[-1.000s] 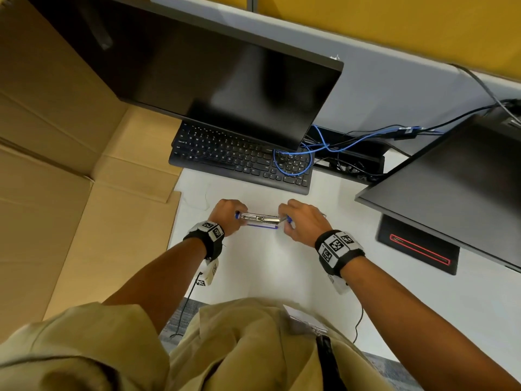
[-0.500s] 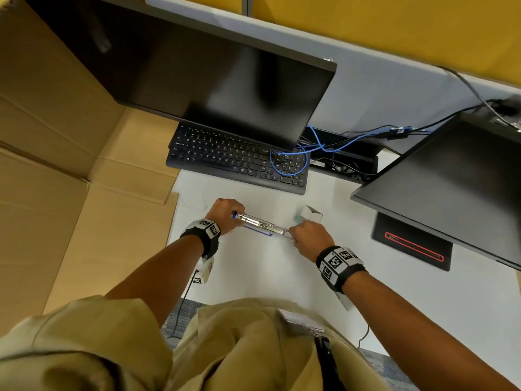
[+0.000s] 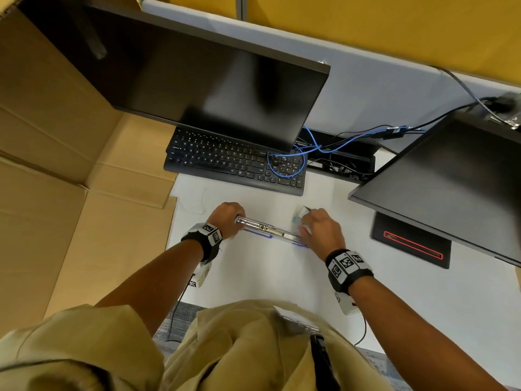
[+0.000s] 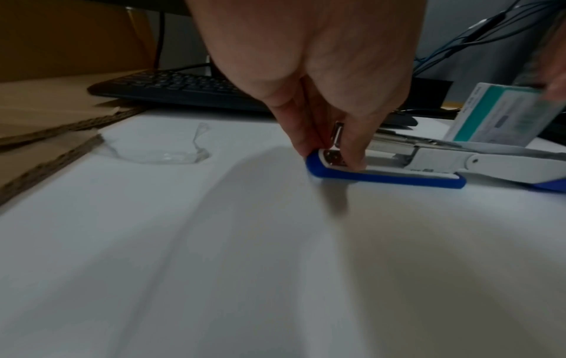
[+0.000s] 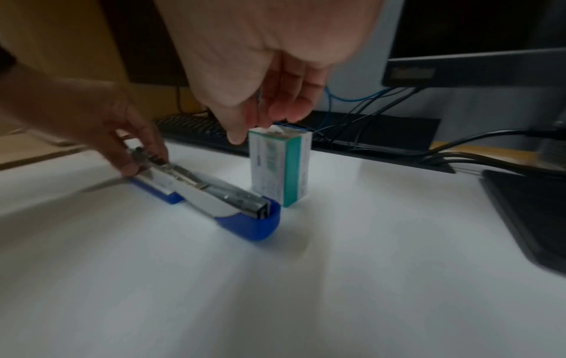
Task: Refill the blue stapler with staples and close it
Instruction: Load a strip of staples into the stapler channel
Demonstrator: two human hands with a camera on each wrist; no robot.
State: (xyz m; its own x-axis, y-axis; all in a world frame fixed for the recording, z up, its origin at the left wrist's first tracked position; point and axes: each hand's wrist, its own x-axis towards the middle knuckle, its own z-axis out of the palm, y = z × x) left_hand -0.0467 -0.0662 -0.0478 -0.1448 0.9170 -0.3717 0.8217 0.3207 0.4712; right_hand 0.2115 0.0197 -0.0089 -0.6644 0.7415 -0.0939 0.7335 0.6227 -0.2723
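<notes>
The blue and white stapler (image 3: 270,231) lies opened out flat on the white desk, its metal staple channel facing up (image 5: 214,193). My left hand (image 3: 229,218) pinches its left end between thumb and fingers (image 4: 330,150). A small white and teal staple box (image 5: 278,169) stands upright just behind the stapler's right end (image 3: 303,213). My right hand (image 5: 263,130) hovers at the box's top, the thumb beside it and loosely curled fingers over the flap, with no firm grip visible.
A black keyboard (image 3: 234,162) and a dark monitor (image 3: 197,80) stand behind. A second monitor (image 3: 451,187) and its black base (image 3: 411,244) are at the right. Flattened cardboard (image 3: 56,193) borders the left. Cables (image 3: 324,148) tangle at the back. A clear film scrap (image 4: 171,150) lies left of the stapler.
My right hand let go of the stapler's right end and moved back to the staple box. The stapler's right end swung nearer to me. The left hand kept its hold.
</notes>
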